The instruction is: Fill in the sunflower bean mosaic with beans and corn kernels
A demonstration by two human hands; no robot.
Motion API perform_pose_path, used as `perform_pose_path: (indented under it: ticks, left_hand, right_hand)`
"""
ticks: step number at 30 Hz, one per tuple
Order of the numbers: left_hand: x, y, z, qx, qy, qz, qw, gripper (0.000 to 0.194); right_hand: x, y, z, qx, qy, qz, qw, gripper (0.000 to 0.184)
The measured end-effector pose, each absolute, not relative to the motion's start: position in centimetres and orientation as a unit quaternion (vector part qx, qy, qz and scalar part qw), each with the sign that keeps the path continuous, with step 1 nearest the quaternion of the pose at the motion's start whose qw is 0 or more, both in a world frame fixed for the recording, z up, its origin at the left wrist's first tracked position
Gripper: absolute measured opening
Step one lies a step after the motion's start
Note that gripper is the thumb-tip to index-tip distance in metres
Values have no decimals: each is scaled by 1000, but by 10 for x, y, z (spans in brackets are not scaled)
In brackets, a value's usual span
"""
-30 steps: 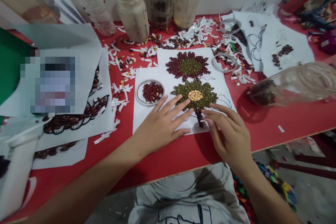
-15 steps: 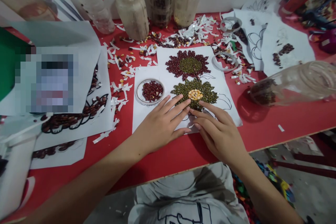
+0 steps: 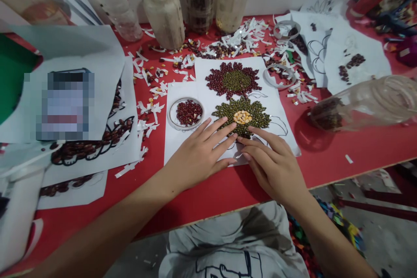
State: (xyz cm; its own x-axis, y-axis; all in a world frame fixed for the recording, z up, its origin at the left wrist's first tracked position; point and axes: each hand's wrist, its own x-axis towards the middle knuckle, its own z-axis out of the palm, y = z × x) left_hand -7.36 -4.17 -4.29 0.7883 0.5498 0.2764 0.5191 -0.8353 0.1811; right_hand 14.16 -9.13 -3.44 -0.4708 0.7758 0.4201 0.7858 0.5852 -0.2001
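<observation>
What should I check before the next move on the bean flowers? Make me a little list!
1. Left hand spread over the paper: ok.
2. Red beans close by: ok, in the round dish near the left fingertips.
3. Green flower's yellow middle filled: ok.
4. Leaf outline right of that flower covered: not ok, only drawn lines.
5. Right hand holding something: cannot tell, its grip is hidden.

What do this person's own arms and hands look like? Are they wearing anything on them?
Both the left hand and the right hand are human and bare: no gloves, rings, watch or bracelets show. No sleeves are visible on the forearms, and a small spot marks the left one near the wrist. Below, a pale grey garment carries black line artwork.
</observation>
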Motion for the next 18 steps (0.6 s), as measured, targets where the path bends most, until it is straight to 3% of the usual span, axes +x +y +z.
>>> perform_pose_path:
  ticks: [18]
  left_hand:
    - [-76, -41, -42, 933, 288, 197, 86, 50]
  right_hand:
    - [142, -92, -36, -453, -855, -2, 251, 10]
